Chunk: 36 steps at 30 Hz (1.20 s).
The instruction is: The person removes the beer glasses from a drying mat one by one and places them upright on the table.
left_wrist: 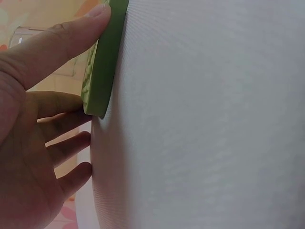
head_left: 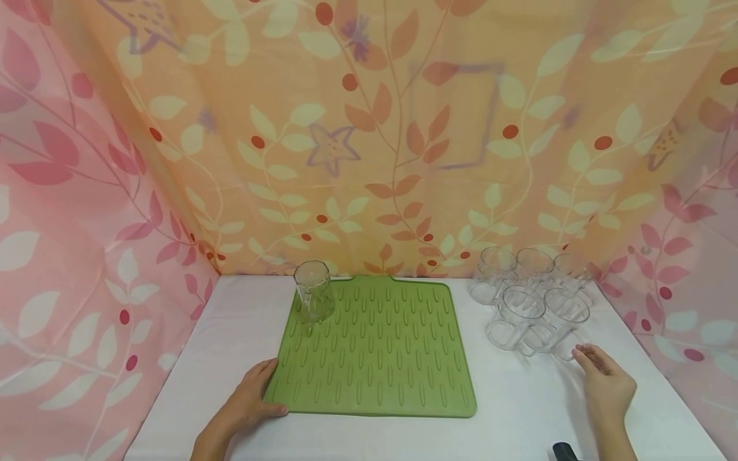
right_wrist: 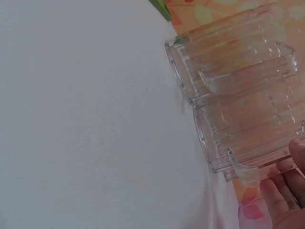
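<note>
The left hand (head_left: 249, 398) rests at the near left corner of a green ribbed drying mat (head_left: 375, 358). In the left wrist view its thumb lies along the edge of the mat (left_wrist: 107, 67), and the other fingers touch the side and the white surface. At the right, the right hand (head_left: 608, 384) pinches the handle of the nearest clear glass mug (head_left: 562, 317) between thumb and fingers. That mug (right_wrist: 248, 129) stands close beside another glass mug (right_wrist: 228, 57) in the right wrist view. One more glass mug (head_left: 314, 294) stands upright on the mat's back left corner.
Behind the front pair, three glass mugs (head_left: 533, 266) stand in a row near the back curtain (head_left: 392, 160). A white cloth (head_left: 403, 438) covers the table. A black object (head_left: 564, 451) pokes in at the bottom edge, left of the right forearm. Patterned curtains enclose the sides.
</note>
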Each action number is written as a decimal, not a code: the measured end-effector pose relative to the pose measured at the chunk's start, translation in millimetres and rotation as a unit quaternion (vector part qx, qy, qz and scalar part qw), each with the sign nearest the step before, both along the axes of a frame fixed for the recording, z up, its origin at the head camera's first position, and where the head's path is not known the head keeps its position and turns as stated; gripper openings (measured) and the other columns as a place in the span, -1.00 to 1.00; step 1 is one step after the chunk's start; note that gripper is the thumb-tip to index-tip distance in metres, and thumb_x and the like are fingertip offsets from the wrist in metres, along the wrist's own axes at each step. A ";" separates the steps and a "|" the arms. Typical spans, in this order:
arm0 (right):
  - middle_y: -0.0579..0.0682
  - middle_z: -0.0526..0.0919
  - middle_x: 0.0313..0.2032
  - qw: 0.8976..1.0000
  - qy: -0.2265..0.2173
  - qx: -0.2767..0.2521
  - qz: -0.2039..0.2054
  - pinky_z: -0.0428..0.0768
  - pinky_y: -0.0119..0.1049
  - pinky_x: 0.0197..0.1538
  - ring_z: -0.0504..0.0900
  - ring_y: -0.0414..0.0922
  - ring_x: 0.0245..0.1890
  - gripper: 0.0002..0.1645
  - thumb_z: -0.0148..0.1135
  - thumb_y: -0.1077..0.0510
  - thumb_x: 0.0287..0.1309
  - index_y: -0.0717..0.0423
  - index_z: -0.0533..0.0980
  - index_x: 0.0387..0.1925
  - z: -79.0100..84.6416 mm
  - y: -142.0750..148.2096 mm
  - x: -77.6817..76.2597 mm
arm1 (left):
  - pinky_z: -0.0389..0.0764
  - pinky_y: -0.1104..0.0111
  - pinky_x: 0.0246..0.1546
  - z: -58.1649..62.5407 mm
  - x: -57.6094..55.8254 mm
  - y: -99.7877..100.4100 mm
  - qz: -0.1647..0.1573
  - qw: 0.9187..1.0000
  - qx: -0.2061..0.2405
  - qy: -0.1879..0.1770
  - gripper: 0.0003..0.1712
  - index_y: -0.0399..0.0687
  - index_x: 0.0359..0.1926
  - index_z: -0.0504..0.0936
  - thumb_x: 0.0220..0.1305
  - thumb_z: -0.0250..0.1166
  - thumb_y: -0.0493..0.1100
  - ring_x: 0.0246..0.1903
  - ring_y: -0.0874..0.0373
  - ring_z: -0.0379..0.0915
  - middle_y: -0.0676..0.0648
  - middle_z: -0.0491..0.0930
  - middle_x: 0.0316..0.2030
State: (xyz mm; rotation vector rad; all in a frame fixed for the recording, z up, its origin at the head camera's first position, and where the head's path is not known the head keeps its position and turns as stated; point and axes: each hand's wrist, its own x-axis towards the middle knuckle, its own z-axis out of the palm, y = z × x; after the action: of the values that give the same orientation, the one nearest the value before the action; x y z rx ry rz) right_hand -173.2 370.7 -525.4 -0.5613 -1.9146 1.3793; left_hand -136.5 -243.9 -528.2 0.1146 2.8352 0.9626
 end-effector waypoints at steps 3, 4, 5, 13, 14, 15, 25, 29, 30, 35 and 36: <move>-0.44 0.62 -0.48 1.000 0.000 -0.002 0.006 0.48 -0.75 -0.30 0.58 -0.51 -0.46 -0.68 0.34 0.38 -0.09 0.39 0.58 -0.20 1.0 -0.3 0.7 | 0.15 -0.13 0.19 -0.2 0.1 -0.3 0.001 1.000 0.000 0.000 0.21 -0.35 0.29 0.18 -0.39 0.55 0.06 0.25 -0.27 0.04 -0.29 0.21 0.23; -0.44 0.62 -0.48 1.000 -0.003 -0.004 0.006 0.48 -0.76 -0.30 0.57 -0.51 -0.46 -0.67 0.35 0.37 -0.09 0.38 0.58 -0.19 2.0 -0.7 1.2 | 0.15 -0.13 0.19 -0.3 0.2 -0.4 0.001 1.000 0.001 0.000 0.22 -0.34 0.29 0.18 -0.39 0.55 0.07 0.25 -0.27 0.04 -0.29 0.21 0.23; -0.45 0.62 -0.47 1.000 -0.008 0.000 0.004 0.47 -0.77 -0.30 0.56 -0.52 -0.45 -0.65 0.36 0.35 -0.10 0.36 0.58 -0.17 3.1 -1.0 2.0 | 0.15 -0.13 0.19 -0.5 0.1 -0.7 0.001 1.000 0.000 0.000 0.22 -0.34 0.29 0.19 -0.40 0.55 0.07 0.24 -0.27 0.04 -0.29 0.21 0.23; -0.53 0.59 -0.44 1.000 -0.027 0.015 -0.003 0.43 -0.80 -0.35 0.54 -0.58 -0.42 -0.55 0.38 0.28 -0.09 0.31 0.55 -0.07 24.9 -0.5 9.5 | 0.16 -0.14 0.18 -2.1 -0.1 -2.0 -0.003 1.000 -0.008 0.003 0.21 -0.34 0.29 0.19 -0.39 0.55 0.09 0.25 -0.27 0.03 -0.29 0.21 0.24; -0.50 0.60 -0.44 1.000 -0.025 0.010 0.000 0.45 -0.79 -0.37 0.54 -0.57 -0.44 -0.55 0.37 0.29 -0.08 0.31 0.55 -0.07 28.5 -0.2 10.1 | 0.16 -0.14 0.18 -1.9 0.1 -2.0 -0.002 1.000 -0.006 0.004 0.21 -0.34 0.29 0.20 -0.39 0.55 0.09 0.25 -0.27 0.03 -0.30 0.21 0.24; -0.49 0.60 -0.45 1.000 -0.024 0.009 0.000 0.47 -0.77 -0.38 0.55 -0.56 -0.45 -0.56 0.36 0.29 -0.07 0.31 0.54 -0.06 32.1 0.1 10.4 | 0.15 -0.14 0.18 -2.0 0.1 -2.1 -0.003 1.000 -0.006 0.004 0.21 -0.33 0.29 0.20 -0.39 0.54 0.09 0.25 -0.28 0.03 -0.30 0.21 0.24; -0.29 0.66 -0.43 0.994 0.065 -0.067 0.054 0.54 -0.64 -0.39 0.62 -0.40 -0.46 -0.59 0.33 0.38 -0.08 0.40 0.54 -0.09 63.7 -15.7 11.0 | 0.17 -0.15 0.17 0.0 0.9 -3.1 -0.005 1.000 -0.004 0.002 0.19 -0.32 0.29 0.20 -0.36 0.54 0.09 0.25 -0.26 0.03 -0.29 0.21 0.25; -0.29 0.67 -0.41 0.994 0.069 -0.028 0.073 0.53 -0.66 -0.36 0.61 -0.39 -0.47 -0.60 0.32 0.41 -0.08 0.42 0.54 -0.11 73.9 -29.7 12.8 | 0.16 -0.15 0.18 -1.3 0.6 -3.9 -0.007 1.000 -0.002 -0.001 0.20 -0.33 0.29 0.20 -0.37 0.54 0.09 0.25 -0.27 0.02 -0.30 0.20 0.25; -0.29 0.67 -0.41 0.994 0.071 -0.016 0.081 0.53 -0.67 -0.35 0.61 -0.39 -0.47 -0.61 0.31 0.42 -0.08 0.43 0.53 -0.11 76.4 -33.3 13.3 | 0.16 -0.14 0.18 -2.2 0.2 -3.9 -0.006 1.000 -0.001 -0.001 0.20 -0.32 0.29 0.20 -0.38 0.54 0.09 0.26 -0.27 0.02 -0.29 0.20 0.25; -0.19 0.69 -0.37 0.983 0.110 -0.006 0.148 0.55 -0.59 -0.31 0.63 -0.33 -0.45 -0.63 0.26 0.52 -0.11 0.55 0.50 -0.15 88.0 -53.8 13.6 | 0.15 -0.13 0.20 -5.0 -1.7 -3.3 -0.001 1.000 -0.001 -0.001 0.21 -0.30 0.30 0.20 -0.40 0.54 0.10 0.26 -0.25 0.02 -0.27 0.20 0.25; -0.19 0.68 -0.36 0.981 0.109 0.005 0.158 0.55 -0.59 -0.30 0.63 -0.33 -0.42 -0.63 0.26 0.51 -0.10 0.54 0.50 -0.14 89.6 -58.2 12.9 | 0.15 -0.13 0.19 -4.8 -1.8 -2.9 -0.001 1.000 0.000 0.000 0.21 -0.30 0.30 0.20 -0.40 0.55 0.09 0.26 -0.25 0.02 -0.27 0.20 0.25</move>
State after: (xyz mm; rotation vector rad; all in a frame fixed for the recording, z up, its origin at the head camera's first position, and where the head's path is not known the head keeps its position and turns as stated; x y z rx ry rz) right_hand -160.4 312.5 -435.9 -0.0946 -1.8837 1.5554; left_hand -138.3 -246.8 -533.0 0.1172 2.8350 0.9616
